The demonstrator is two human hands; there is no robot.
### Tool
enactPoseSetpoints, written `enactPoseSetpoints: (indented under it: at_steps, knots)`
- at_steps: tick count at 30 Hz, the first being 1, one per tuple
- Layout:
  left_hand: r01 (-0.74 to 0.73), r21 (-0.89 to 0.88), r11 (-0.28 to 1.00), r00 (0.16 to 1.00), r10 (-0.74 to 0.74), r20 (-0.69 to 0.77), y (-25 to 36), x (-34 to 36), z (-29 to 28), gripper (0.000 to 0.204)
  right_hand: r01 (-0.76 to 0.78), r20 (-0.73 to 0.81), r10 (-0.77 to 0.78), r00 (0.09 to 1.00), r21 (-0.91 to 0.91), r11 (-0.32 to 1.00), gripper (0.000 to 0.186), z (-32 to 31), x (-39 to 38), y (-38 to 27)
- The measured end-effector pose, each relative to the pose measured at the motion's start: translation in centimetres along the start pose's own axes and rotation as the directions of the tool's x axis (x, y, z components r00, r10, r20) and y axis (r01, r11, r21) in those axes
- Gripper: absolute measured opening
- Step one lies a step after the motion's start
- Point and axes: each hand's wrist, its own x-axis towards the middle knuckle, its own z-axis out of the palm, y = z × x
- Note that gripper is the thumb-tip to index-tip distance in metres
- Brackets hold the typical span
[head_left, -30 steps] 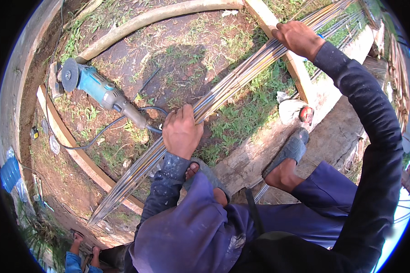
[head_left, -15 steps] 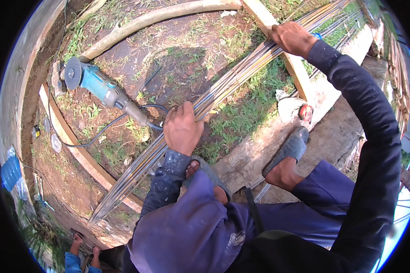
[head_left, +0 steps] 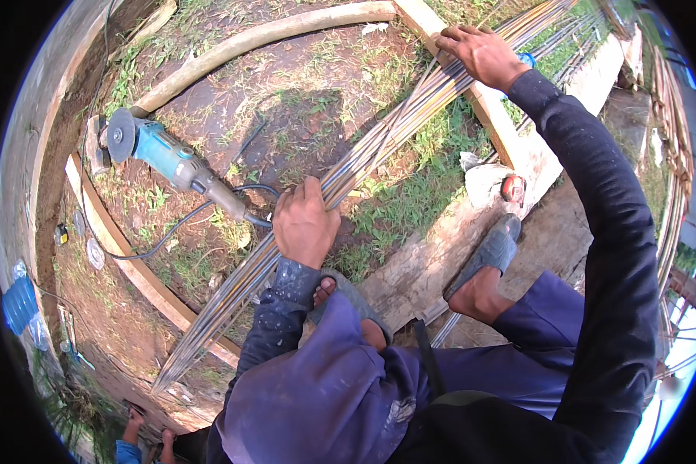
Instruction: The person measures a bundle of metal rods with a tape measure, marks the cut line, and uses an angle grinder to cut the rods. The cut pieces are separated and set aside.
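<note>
A long bundle of thin steel rods (head_left: pixel 398 135), grey and rusty yellow, runs from the lower left to the upper right. My left hand (head_left: pixel 307 224) is closed over the bundle around its middle. Farther up, my right hand (head_left: pixel 483 56) lies across the rods with bent fingers. At its fingertips one thin rod slants away from the others, and the hand appears to grip it; the thumb is hidden. To the left of my left hand an angle grinder (head_left: pixel 174 161), teal and grey with a cutting disc, rests on the ground.
Wooden beams lie under the rods, one at the upper right (head_left: pixel 493 124) and one at the left (head_left: pixel 143 274). A curved pole (head_left: pixel 263 35) is at the back. The grinder's cord (head_left: pixel 162 243) crosses the soil. A red tape measure (head_left: pixel 513 189) sits near my foot. Another person's feet show lower left.
My right hand has moved slightly left and up, its fingers lifting more. One rod now slants out of the bundle beneath it. My left hand stays on the bundle.
</note>
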Motion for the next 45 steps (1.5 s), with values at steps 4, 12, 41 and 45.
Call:
enactPoseSetpoints:
  at_steps: [4,12,41,45]
  knots:
    - [-0.004,0.0,1.0,1.0,0.004,-0.015,0.0,-0.1,-0.3,0.035,0.008,0.148,-0.015,0.989,0.052,0.999,0.034,-1.3,0.1,1.4]
    - [0.022,0.017,1.0,1.0,-0.021,-0.014,0.0,-0.2,-0.2,0.032,-0.078,0.019,0.076,0.997,0.335,0.939,0.037,-0.9,-2.6,2.0]
    - [0.005,0.022,1.0,0.999,-0.005,-0.032,-0.4,-0.2,0.2,0.03,-0.412,0.129,0.402,0.907,0.478,0.776,0.034,1.5,-2.3,6.4]
    - [-0.009,0.034,0.999,0.999,0.01,-0.038,-0.2,-0.2,-0.1,0.031,-0.217,0.016,0.224,0.974,0.321,0.922,0.031,0.4,-4.2,5.5]
